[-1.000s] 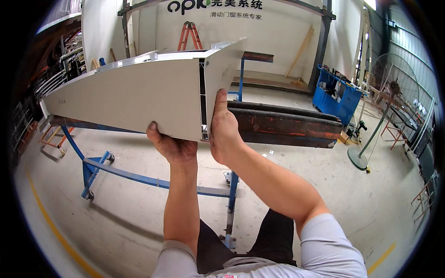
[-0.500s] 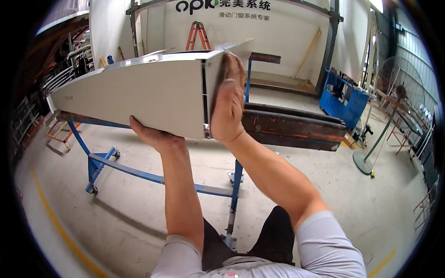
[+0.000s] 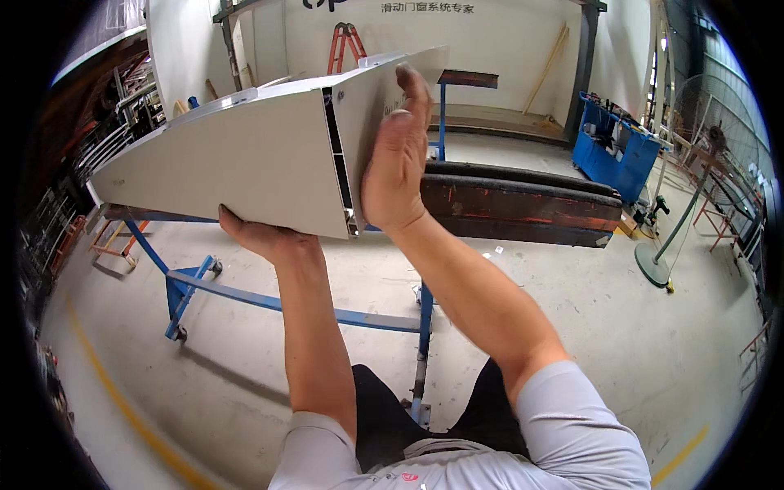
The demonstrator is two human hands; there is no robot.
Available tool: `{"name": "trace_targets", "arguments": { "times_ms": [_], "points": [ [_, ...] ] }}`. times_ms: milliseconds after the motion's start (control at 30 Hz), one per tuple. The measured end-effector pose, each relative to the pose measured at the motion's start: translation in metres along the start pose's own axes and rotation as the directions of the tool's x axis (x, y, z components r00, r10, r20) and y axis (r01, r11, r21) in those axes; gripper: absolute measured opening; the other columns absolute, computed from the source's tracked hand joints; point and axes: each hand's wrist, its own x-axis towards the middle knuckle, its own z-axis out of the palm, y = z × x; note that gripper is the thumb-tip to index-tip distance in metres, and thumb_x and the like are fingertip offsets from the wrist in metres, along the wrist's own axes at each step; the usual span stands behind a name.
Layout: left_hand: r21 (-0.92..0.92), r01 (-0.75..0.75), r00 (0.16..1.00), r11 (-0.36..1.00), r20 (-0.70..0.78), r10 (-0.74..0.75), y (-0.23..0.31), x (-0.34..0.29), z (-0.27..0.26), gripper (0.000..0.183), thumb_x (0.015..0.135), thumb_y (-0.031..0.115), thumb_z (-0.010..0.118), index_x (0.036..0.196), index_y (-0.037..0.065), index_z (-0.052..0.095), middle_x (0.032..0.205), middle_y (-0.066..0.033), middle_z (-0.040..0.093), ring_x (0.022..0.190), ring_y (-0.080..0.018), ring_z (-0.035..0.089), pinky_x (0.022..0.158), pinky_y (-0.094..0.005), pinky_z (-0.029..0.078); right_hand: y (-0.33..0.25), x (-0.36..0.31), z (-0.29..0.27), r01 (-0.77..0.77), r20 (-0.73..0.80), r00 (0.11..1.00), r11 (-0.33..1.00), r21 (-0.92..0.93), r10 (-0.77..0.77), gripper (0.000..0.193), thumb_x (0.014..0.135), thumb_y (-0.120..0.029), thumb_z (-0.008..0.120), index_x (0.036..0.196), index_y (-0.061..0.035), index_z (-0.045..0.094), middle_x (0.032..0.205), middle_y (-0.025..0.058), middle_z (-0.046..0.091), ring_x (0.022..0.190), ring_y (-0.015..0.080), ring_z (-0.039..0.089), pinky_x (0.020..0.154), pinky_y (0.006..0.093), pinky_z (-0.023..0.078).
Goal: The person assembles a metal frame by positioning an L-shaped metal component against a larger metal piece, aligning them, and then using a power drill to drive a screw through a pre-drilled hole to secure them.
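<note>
Head view: white frame [image 3: 220, 159] sits up front, its left end over the blue wheeled stand [image 3: 351, 316], near corner between both hands. Dark slot [image 3: 336, 143] runs down that corner edge. Left hand [image 3: 269, 239] under bottom edge, thumb on front face; other fingers hidden, can't tell if they're gripping. Right hand [image 3: 398, 163] against right-hand face, fingers straight, not wrapped. Padded beam [image 3: 523, 204] just right of that wrist; floor [image 3: 555, 327] stretches from beam end to fan base [image 3: 652, 266].
</note>
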Motion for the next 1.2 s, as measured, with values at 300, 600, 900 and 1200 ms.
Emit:
{"name": "trace_targets", "arguments": {
  "times_ms": [300,600,900,1200],
  "points": [
    [0.086,-0.026,1.000,0.996,-0.014,0.028,-0.001,0.006,-0.006,0.055,0.098,0.053,0.036,0.134,0.014,0.051,0.130,-0.0014,0.055,0.123,-0.0179,0.057,0.094,-0.0368,0.056,-0.042,-0.095,-0.095,-0.001,0.207,0.978,0.998,0.068,-0.013,0.046,0.080,0.003,0.060,0.125,0.0076,0.055,0.120,0.0254,0.061,0.111,0.0399,0.059,0.099,0.0484,0.045],
    [-0.067,0.231,0.973,0.971,0.018,-0.231,0.012,0.007,-0.041,0.057,0.100,0.050,0.038,0.132,0.005,0.052,0.126,-0.0055,0.059,0.120,-0.0210,0.059,0.097,-0.0347,0.052,-0.017,-0.466,-0.482,-0.415,-0.576,0.295,-0.440,-0.796,0.762,0.091,0.081,-0.052,0.073,0.137,0.0140,0.045,0.140,0.0337,0.048,0.132,0.0452,0.045,0.112,0.0503,0.036],
    [0.259,0.371,0.866,0.892,0.250,-0.433,-0.004,-0.099,-0.118,0.052,0.100,0.039,0.040,0.087,-0.003,0.067,0.084,-0.0172,0.067,0.083,-0.0276,0.063,0.083,-0.0411,0.048,-0.017,-0.651,-0.569,-0.886,-0.472,-0.134,-0.318,-0.336,0.871,0.046,0.084,-0.028,0.072,0.112,0.0080,0.064,0.102,0.0215,0.069,0.099,0.0339,0.065,0.088,0.0421,0.051],
    [0.198,0.443,0.476,0.875,0.775,-0.416,0.036,-0.197,0.011,0.045,0.097,0.035,0.061,0.099,-0.009,0.068,0.088,-0.0257,0.065,0.069,-0.0334,0.063,0.060,-0.0429,0.051,0.005,-0.605,-0.517,-0.891,-0.293,-0.408,-0.447,-0.077,0.865,0.030,0.076,-0.015,0.074,0.097,0.0060,0.068,0.085,0.0124,0.069,0.072,0.0241,0.064,0.067,0.0364,0.053]
  ]
}}
